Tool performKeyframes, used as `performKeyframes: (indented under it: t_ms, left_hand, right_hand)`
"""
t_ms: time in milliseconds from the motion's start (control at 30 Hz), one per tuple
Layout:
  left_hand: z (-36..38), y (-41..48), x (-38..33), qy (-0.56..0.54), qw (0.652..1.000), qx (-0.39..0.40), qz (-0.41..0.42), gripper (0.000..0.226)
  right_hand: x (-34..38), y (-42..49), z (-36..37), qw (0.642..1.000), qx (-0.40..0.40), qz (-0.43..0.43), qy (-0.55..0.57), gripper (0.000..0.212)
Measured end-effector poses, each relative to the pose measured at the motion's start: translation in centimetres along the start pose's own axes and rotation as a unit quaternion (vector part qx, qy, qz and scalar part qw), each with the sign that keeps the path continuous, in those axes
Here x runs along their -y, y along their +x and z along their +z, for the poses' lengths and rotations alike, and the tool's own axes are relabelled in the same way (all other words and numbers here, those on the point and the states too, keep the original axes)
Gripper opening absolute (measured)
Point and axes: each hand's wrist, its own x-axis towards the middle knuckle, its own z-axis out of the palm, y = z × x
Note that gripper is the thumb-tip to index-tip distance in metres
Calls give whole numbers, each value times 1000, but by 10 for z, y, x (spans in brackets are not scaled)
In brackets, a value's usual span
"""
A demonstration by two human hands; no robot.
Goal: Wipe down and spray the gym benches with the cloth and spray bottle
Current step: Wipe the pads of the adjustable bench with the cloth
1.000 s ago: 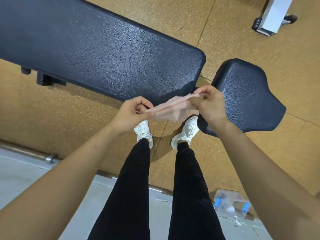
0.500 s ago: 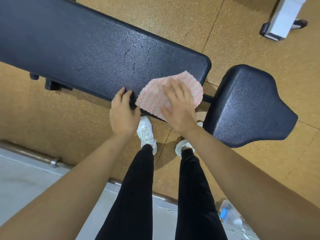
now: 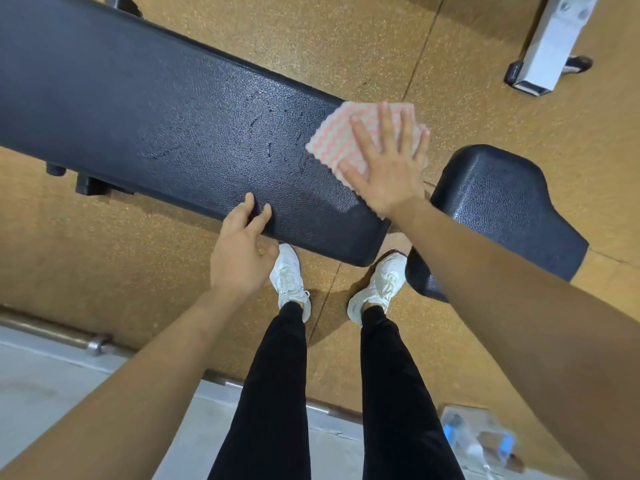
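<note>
A long black gym bench pad (image 3: 156,126) runs from upper left to centre, with a smaller black seat pad (image 3: 502,209) to its right. A pink-and-white zigzag cloth (image 3: 332,133) lies flat on the long pad's right end. My right hand (image 3: 388,161) presses on the cloth with fingers spread. My left hand (image 3: 242,251) rests its fingertips on the pad's near edge, holding nothing. A clear spray bottle (image 3: 481,441) with blue parts lies blurred on the floor at the bottom right.
My legs in black trousers and white shoes (image 3: 289,278) stand on the tan speckled floor close to the bench. A white metal equipment leg (image 3: 547,46) stands at the top right. A metal floor strip (image 3: 93,341) borders a pale floor at the left.
The cloth went from being stretched between both hands to lying flat on the bench. My right hand has slid it toward the pad's far right corner; my left hand let go and rests at the edge.
</note>
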Motion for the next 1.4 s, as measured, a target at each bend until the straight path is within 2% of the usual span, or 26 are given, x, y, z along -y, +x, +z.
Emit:
performKeyframes:
  t_ms: [200,400,533,700,767,833,900,1000,1133,1233,1400]
  left_hand:
    - [-1,-5,7,-9,999,29,30,72]
    - [-13,-1,21,-9,999,16,40,68]
    - [-23,4,38,32,999,-23,-12,75]
    - [-33,9,60,80,996,-16,-25,87]
    - [-33,8,63,79,997,-7,-15,87]
    - [-34,9,64,65,998,-3,-17,86]
    - [-37,11,64,43,999,-9,-25,82]
    - [-42,14,67,25,999,-11,-26,77]
    - [-43,16,72,23,1000,-3,-16,78]
    - [-40,16,75,16,1000,-4,-8,78]
    - [-41,13,79,-31,1000,-4,-2,78]
  right_hand:
    - [17,1,1,1000,-5,24,3,75]
    - [74,-58,37,994,27,-95,-41,74]
    - [107,-78,53,986,39,-158,-38,68]
    - [106,-72,49,973,31,-227,-11,61]
    - [98,-56,40,966,11,-257,-42,63]
    - [95,-29,27,970,14,-233,-63,69]
    - [99,1,11,984,23,-173,-47,74]
    - [103,44,-9,993,22,-109,-29,74]
    - [112,82,-33,997,42,-67,-10,73]
    - [119,88,-34,997,46,-65,-22,75]
    - [139,61,-9,987,37,-146,-59,77]
